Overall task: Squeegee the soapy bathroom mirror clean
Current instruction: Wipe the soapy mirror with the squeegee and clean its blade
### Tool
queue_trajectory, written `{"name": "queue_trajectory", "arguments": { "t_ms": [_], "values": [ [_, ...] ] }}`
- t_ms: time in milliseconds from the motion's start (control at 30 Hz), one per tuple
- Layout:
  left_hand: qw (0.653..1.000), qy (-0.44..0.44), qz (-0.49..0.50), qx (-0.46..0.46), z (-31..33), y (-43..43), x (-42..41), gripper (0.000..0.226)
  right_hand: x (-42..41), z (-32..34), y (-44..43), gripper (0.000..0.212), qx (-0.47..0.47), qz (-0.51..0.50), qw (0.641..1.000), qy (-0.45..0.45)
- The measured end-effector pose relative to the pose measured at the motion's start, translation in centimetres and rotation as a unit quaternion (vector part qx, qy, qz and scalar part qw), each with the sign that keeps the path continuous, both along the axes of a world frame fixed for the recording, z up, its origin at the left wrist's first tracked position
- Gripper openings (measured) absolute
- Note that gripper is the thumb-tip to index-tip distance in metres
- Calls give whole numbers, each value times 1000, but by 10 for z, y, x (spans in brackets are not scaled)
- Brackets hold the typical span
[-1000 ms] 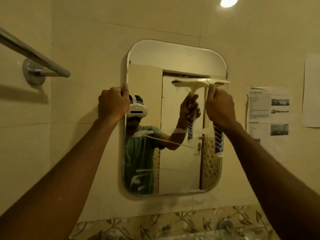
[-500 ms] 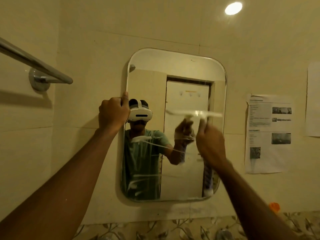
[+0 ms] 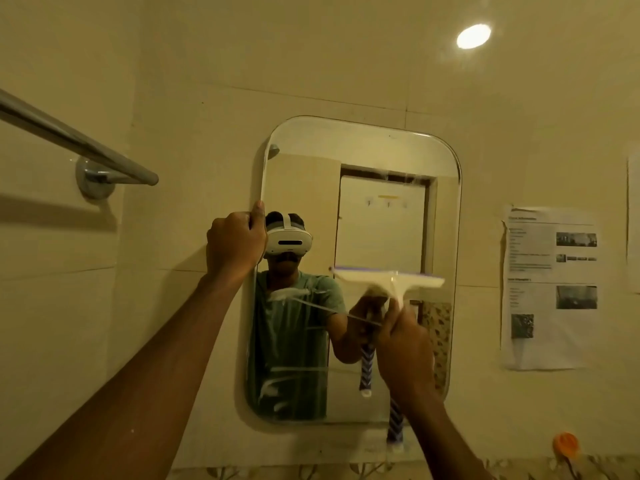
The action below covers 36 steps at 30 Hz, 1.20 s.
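My left hand (image 3: 235,242) gripped the left edge of the rounded-rectangle mirror (image 3: 353,271). My right hand (image 3: 407,355) was closed around the blue-and-white patterned handle of the one squeegee (image 3: 389,282), its pale, straight blade lying level across the mirror's right half. Soap streaks (image 3: 294,341) smeared the mirror's lower left. My fist hid the handle's middle.

Two bare forearms, without sleeves, watch or rings, reach up from the lower edge toward the mirror (image 3: 360,150). The left hand (image 3: 235,242) and right hand (image 3: 405,355) are ungloved. Reflected in the mirror, the person wears a green short-sleeved T-shirt and a white headset with a white strap over dark hair.
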<state>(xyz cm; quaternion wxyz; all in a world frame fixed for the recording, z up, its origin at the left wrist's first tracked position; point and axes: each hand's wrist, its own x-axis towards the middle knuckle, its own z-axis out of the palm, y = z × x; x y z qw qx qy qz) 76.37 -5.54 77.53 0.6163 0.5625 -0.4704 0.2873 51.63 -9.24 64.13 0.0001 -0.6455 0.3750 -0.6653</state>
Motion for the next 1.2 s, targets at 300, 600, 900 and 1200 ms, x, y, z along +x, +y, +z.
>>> {"name": "queue_trajectory", "arguments": {
  "t_ms": [300, 600, 900, 1200],
  "values": [
    [1000, -7, 2, -17, -2, 0, 0, 58, -39, 174, -8, 45, -35, -40, 998, 30],
    [999, -24, 23, -36, -12, -3, -1, 54, -21, 3, -8, 61, 13, 19, 1000, 6],
    [998, -41, 41, -20, -25, 1, -4, 52, -35, 12, 2, 42, 47, -12, 998, 50],
    [999, -12, 33, -9, -59, 0, -3, 55, -39, -71, -4, 42, 76, -7, 997, -16]
  ]
}}
